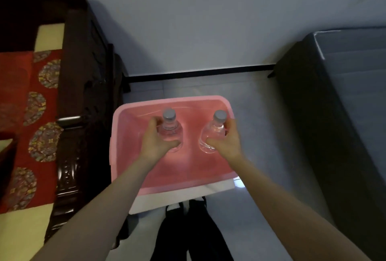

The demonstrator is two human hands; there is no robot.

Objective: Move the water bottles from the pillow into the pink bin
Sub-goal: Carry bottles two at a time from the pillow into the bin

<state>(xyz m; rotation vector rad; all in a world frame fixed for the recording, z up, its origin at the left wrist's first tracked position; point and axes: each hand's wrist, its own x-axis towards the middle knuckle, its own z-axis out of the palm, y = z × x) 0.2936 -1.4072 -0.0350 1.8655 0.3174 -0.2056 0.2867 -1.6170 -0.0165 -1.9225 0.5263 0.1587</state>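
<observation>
Bottles: I see left bottle (pixel 170 130) and right bottle (pixel 214 134) upright within the pink bin (pixel 167 101).
Left hand (pixel 155 141): fingers curl round left bottle.
Right hand (pixel 227 140): fingers curl round right bottle.

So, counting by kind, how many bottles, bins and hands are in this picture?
2 clear plastic water bottles with grey caps
1 pink plastic bin
2 bare hands: left hand, right hand, each holding one bottle
Total: 5
</observation>
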